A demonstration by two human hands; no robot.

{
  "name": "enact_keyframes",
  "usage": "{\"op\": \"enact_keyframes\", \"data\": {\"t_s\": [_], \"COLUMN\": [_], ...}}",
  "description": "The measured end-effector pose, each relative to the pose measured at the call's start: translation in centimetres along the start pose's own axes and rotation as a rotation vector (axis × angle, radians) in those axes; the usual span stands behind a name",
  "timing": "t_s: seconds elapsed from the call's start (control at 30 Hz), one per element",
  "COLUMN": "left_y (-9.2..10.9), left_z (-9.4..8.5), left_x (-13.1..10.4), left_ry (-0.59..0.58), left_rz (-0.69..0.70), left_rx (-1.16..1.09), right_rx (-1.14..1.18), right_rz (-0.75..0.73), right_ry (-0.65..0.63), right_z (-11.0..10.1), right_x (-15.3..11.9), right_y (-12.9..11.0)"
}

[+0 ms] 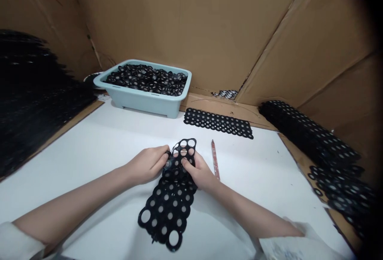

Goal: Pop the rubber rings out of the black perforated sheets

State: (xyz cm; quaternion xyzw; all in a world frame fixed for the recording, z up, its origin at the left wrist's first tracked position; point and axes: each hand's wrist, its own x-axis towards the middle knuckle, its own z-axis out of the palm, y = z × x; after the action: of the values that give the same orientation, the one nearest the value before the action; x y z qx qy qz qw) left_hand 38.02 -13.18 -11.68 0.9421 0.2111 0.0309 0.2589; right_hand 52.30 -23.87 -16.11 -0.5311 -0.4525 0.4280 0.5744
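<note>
A black sheet with rows of round holes [170, 206] hangs between my hands over the white table, its lower end toward me. My right hand [199, 170] grips the sheet's right edge near the top, thumb on its face. At the left edge, my left hand [151, 163] is closed, fingers pinched at a small dark bit beside the sheet. The upper part is curved, and larger openings show at both ends. To the right of my right hand lies a red pointed tool [214, 160].
A light blue basin [143, 101] full of small black discs stands at the back left. Another perforated sheet [218, 123] lies at the back. Stacked black sheets [308, 136] are at the right, with a large dark pile [36, 100] at the left. Cardboard walls [209, 24] surround the white table [89, 140].
</note>
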Motion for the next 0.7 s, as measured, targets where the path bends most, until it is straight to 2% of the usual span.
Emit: {"op": "enact_keyframes", "data": {"t_s": [0.07, 0.17, 0.27, 0.33, 0.37, 0.4, 0.5, 0.53, 0.57, 0.63, 0.7], "left_y": [0.2, 0.7, 0.8, 0.3, -0.1, -0.5, -1.6, -1.7, -1.6, -1.1, -0.4], "left_z": [0.1, 0.7, 1.0, 0.6, 0.1, -0.4, -1.6, -1.5, -1.2, 0.0, 1.3], "left_x": [-0.2, -0.4, -0.2, 0.0, 0.0, 0.1, -0.1, -0.2, -0.3, -0.4, -0.3], "left_ry": [-0.015, -0.007, 0.055, 0.111, 0.174, 0.285, 0.739, 0.769, 0.729, 0.534, 0.376], "left_rz": [0.033, 0.011, -0.027, -0.059, -0.093, -0.139, -0.257, -0.224, -0.143, 0.071, 0.187], "left_rx": [-0.061, -0.122, -0.192, -0.212, -0.216, -0.219, -0.153, -0.079, 0.019, 0.237, 0.393], "right_rx": [0.022, 0.094, 0.03, -0.013, -0.023, -0.032, -0.051, -0.046, -0.036, 0.005, 0.06], "right_rz": [0.036, 0.13, 0.105, 0.09, 0.104, 0.128, 0.19, 0.202, 0.203, 0.185, 0.157], "right_ry": [0.005, 0.011, -0.023, -0.056, -0.054, -0.037, 0.027, 0.038, 0.05, 0.072, 0.069], "right_z": [0.1, 0.2, 0.2, 0.2, 0.2, 0.3, 0.5, 0.6, 0.7, 0.9, 1.0], "right_x": [-0.1, -0.1, -0.1, 0.0, 0.0, 0.0, -0.1, -0.1, -0.1, -0.1, -0.1], "right_y": [0.0, -0.2, -0.5, -0.7, -0.7, -0.7, -0.7, -0.7, -0.7, -0.7, -0.6]}}
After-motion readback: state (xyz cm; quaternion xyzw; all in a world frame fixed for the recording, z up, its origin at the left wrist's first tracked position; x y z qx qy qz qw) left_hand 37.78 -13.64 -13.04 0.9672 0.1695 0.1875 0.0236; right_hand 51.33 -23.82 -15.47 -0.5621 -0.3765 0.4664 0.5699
